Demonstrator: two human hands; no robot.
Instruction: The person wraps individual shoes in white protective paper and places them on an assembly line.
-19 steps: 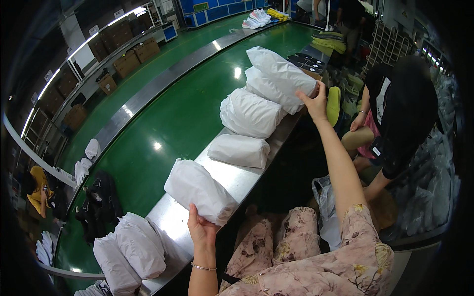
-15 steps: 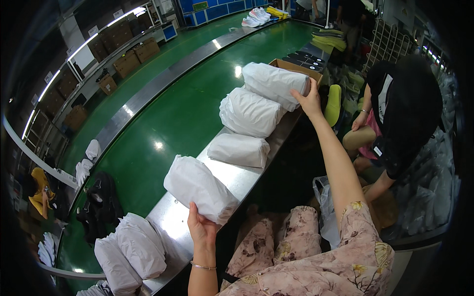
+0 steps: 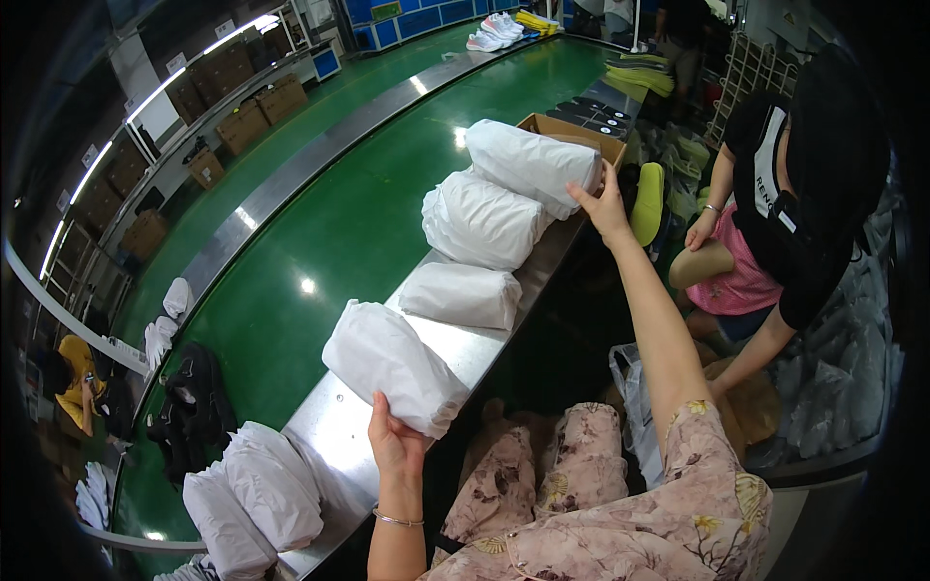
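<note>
two white-wrapped bundles are in hand at once. the nearer white bundle (image 3: 387,363) lies slantwise over the metal ledge (image 3: 334,412), its near end in the left hand (image 3: 397,450); the thumb presses the wrapping and the fingers curl out of sight beneath, so the grip seems clamped on that end, though i cannot tell how firmly, or whether the bundle is lifted or resting. the farther white bundle (image 3: 528,160) is at the far end of the row, its right end pinched in the right hand (image 3: 605,208), thumb on the near face and fingers wrapped round the end.

between them on the ledge sit a plump white bundle (image 3: 481,221), just beside the farther one, and a smaller white bundle (image 3: 460,293). two more wrapped bundles (image 3: 276,484) lean together nearer the person, left of the left hand. just behind the farther bundle is an open cardboard box (image 3: 572,127).

the step in hand looks like placing or shifting wrapped bundles along the ledge. the next move seems to call for steadying both ends, then freeing one hand without tipping its neighbours.

beyond the ledge runs a green surface (image 3: 300,242) with black shoes (image 3: 199,402) on it; a co-worker (image 3: 775,194) bends at the right.
</note>
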